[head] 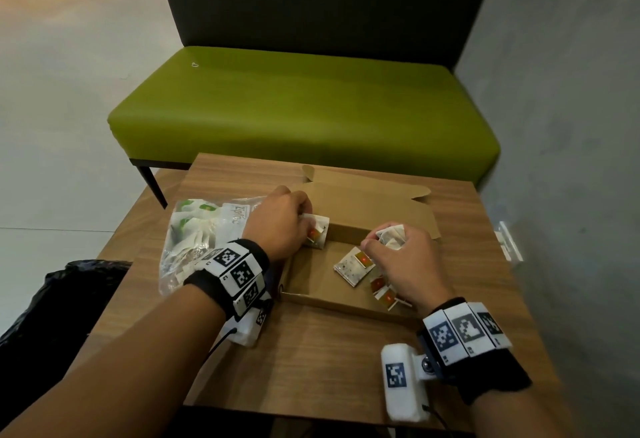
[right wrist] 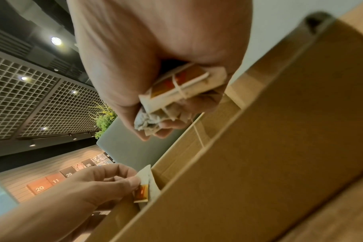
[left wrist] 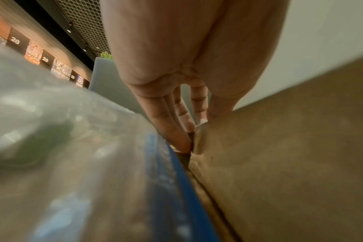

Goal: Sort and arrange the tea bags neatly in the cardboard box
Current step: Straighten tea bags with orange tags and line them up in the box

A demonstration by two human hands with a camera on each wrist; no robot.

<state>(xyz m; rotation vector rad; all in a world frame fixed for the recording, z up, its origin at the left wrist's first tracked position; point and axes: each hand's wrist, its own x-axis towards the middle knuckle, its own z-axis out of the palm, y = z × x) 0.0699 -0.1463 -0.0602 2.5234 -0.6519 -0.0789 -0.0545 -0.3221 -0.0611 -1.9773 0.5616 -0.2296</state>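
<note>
A shallow open cardboard box [head: 313,300] lies on the wooden table, its lid folded back. My left hand [head: 280,221] pinches a white tea bag with an orange tag [head: 318,231] at the box's far left corner; the right wrist view shows that tea bag [right wrist: 144,188] held at the box wall [right wrist: 259,147]. My right hand [head: 403,257] grips a bunch of tea bags [head: 391,235] over the box's right side, seen as a wad of tea bags [right wrist: 176,91] in the right wrist view. A flat tea bag [head: 353,266] and two orange tags [head: 382,290] lie on the box floor.
A clear zip bag [head: 197,240] holding more tea bags lies on the table left of the box, blurred in the left wrist view as plastic [left wrist: 62,131]. A green bench [head: 304,108] stands beyond the table. A grey wall runs along the right. A black bag [head: 59,302] sits at left.
</note>
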